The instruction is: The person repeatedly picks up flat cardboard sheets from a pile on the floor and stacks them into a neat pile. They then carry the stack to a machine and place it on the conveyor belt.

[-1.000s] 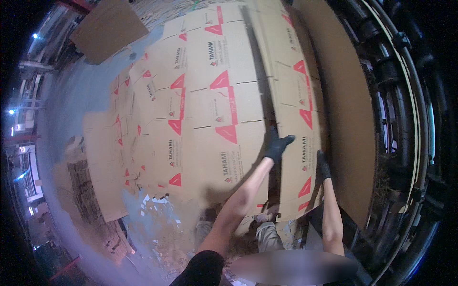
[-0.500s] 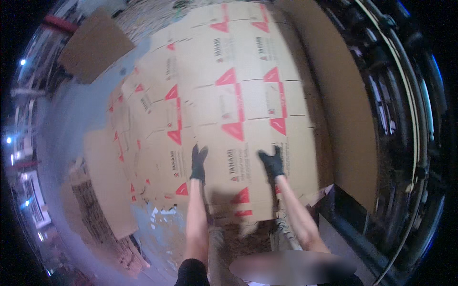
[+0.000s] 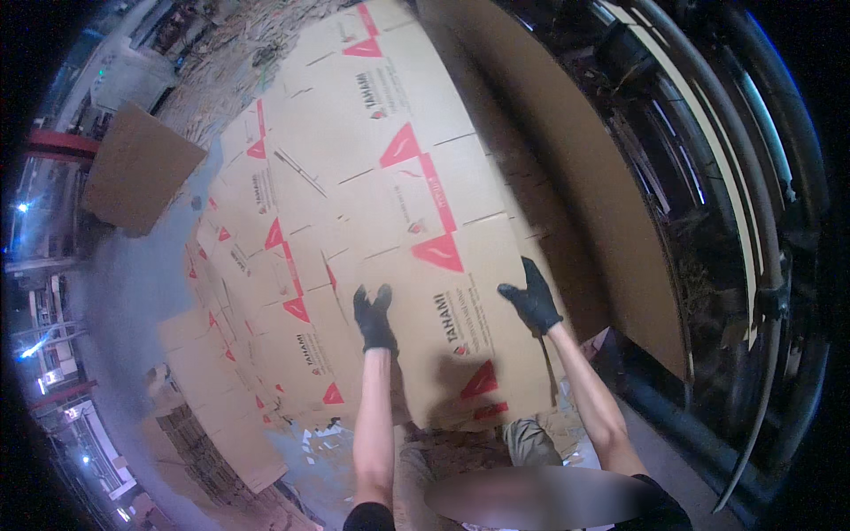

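Observation:
My left hand [image 3: 375, 317], in a dark glove, lies over a large tan cardboard sheet [image 3: 403, 283] with red and black print, thumb and fingers spread. The gloved right hand [image 3: 534, 299] is at the sheet's right edge, its thumb pointing inward and its fingers apart. Neither hand is visibly wrapped round anything; whether the palms press on the cardboard is hidden. Between the hands runs one printed column, with short slits across the sheet above it. More printed cardboard [image 3: 292, 274] extends to the left.
A tall brown cardboard panel [image 3: 611, 195] stands along the right, beside dark pipes [image 3: 753, 203]. A loose brown piece [image 3: 142, 173] lies at the far left. Plain cardboard [image 3: 221, 398] and stacked strips [image 3: 199, 451] are at the lower left. Scraps cover the floor at the top.
My hands are farther apart, the right one now at the sheet's edge. The printed column formerly near that hand is out of sight, and more dark brown shows beside it. The view has shifted.

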